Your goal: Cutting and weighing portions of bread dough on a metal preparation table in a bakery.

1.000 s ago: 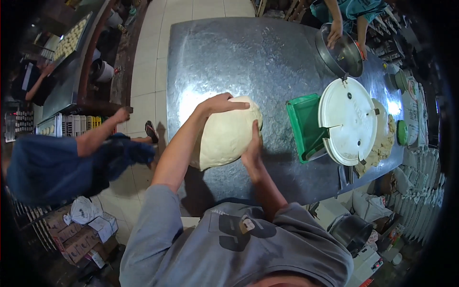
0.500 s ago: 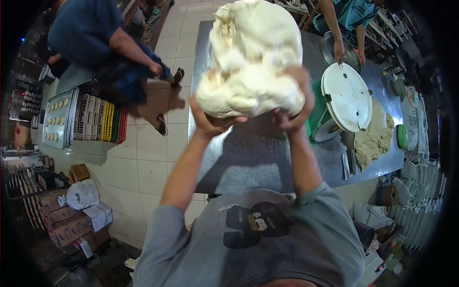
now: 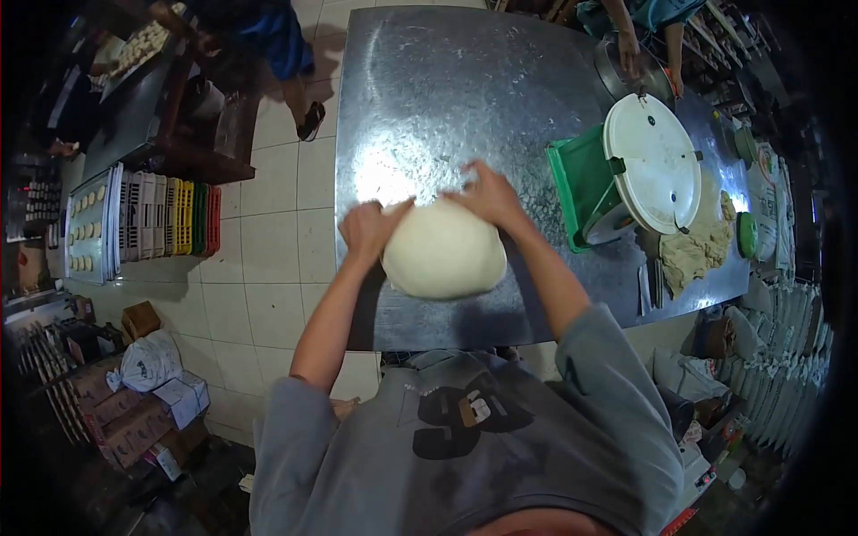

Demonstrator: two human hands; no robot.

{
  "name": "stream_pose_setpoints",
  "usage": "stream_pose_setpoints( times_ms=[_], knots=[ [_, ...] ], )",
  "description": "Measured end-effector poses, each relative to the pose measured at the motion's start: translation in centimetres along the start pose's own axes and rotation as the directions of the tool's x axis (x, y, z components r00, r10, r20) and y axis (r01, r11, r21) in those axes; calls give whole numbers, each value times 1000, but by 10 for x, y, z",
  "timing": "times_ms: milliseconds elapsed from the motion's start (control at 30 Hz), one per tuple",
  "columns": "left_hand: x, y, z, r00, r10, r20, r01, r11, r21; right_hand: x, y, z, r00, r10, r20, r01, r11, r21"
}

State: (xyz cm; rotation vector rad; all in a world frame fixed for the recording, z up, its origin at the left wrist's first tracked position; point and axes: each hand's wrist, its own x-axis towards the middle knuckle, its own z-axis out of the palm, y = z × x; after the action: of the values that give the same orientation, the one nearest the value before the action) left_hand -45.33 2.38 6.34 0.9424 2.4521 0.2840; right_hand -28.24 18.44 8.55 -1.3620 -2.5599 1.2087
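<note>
- My left hand point(image 3: 366, 230) lies at the far left edge of the dough, fingers bent, thumb apart.
- My right hand point(image 3: 490, 198) is at the far right edge, fingers loosely spread; whether they press, I cannot tell.
- The big, smooth, cream-white dough mound point(image 3: 444, 256) rests on the shiny grey metal table point(image 3: 429, 89), near my body.
- In my judgement, this step is kneading; the next move calls for both hands gripping the far side evenly.

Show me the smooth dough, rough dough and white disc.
Smooth dough point(image 3: 444, 250), head view: middle of its top.
Rough dough point(image 3: 697, 253), head view: its lumpy surface.
White disc point(image 3: 655, 163), head view: its flat face.
</note>
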Motion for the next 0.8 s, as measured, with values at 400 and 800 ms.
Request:
stream_pose_setpoints(
  times_ms=[400,800],
  knots=[
    [33,47,-44,867,496,34,-480,853,-203,-69,73,75,845,-232,-482,280,960,29],
    [117,78,-56,692,463,554,-416,883,-217,23,37,71,993,115,11,-77,591,803]
  ],
)
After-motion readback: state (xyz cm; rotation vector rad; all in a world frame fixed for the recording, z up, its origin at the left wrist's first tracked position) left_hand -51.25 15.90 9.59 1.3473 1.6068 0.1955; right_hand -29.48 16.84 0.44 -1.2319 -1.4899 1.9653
